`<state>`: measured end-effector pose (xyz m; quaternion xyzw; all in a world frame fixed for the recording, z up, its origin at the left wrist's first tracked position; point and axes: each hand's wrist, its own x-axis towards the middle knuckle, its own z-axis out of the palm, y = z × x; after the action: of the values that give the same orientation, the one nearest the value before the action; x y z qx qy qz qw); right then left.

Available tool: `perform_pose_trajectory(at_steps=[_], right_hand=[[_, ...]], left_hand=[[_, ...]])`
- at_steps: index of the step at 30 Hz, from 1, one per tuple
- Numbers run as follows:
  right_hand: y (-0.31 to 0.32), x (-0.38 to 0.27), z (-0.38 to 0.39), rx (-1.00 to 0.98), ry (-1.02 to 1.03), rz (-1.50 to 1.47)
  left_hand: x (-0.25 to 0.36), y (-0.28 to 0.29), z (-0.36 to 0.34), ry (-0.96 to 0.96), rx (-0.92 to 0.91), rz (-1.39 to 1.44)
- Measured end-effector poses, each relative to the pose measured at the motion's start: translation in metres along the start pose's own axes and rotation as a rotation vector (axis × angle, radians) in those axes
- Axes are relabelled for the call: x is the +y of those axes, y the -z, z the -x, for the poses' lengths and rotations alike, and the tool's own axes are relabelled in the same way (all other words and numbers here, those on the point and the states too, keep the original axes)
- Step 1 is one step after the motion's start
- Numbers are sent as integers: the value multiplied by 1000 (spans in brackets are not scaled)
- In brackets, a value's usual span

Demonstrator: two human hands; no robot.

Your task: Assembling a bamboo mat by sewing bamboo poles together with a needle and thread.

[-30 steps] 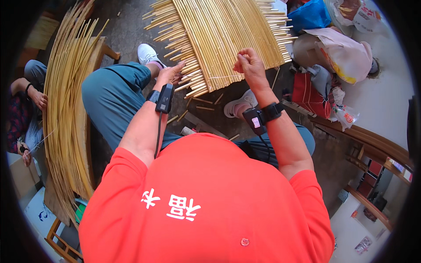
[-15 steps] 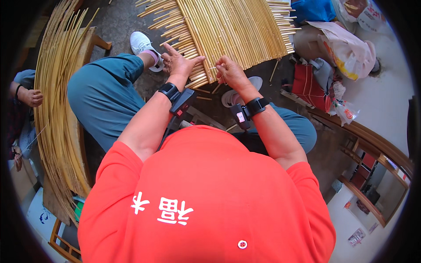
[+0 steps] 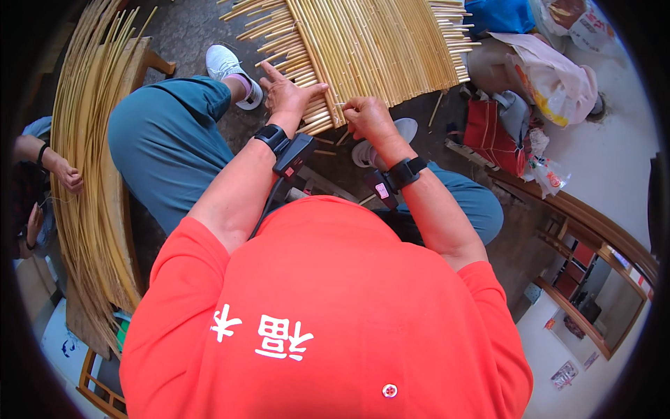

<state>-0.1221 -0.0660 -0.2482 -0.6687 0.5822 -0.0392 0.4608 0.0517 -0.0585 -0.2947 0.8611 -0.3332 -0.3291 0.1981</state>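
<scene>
A mat of thin yellow cane rods (image 3: 377,56) lies before me, its rods side by side and their loose ends sticking out at the left and right. My left hand (image 3: 286,96) rests at the mat's near left corner, thumb and forefinger spread wide over the rod ends; its other fingers are partly hidden. Close by on the right, my right hand (image 3: 371,117) is closed in a pinch at the near edge. A short stretch of thin pale string (image 3: 340,105) runs from its fingertips to the rods.
Long loose canes (image 3: 91,160) lie over a wooden bench (image 3: 136,73) at the left. Another person's hand (image 3: 66,174) is beside them. Plastic bags (image 3: 544,77) and a red bag (image 3: 492,136) stand at the right. My shoe (image 3: 227,66) is left of the mat.
My right hand has turned over slightly, its fingers more curled, and stays by the mat's edge. My left hand has barely moved. The other person's hand has moved right, toward the loose canes.
</scene>
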Motion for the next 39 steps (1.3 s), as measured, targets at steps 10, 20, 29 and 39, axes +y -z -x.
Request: perform_pose_trajectory(at_steps=[10, 20, 29, 39], right_hand=[[-2, 1, -5, -7, -32, -71], [-2, -4, -5, 1, -20, -66], [3, -10, -11, -83, -91, -9], [5, -12, -13, -100, -94, -37]], left_hand=[[-7, -5, -4, -55, 11, 9], [-4, -2, -4, -29, -17, 3], [-6, -6, -5, -38, 18, 11], [-9, -7, -8, -56, 0, -4]])
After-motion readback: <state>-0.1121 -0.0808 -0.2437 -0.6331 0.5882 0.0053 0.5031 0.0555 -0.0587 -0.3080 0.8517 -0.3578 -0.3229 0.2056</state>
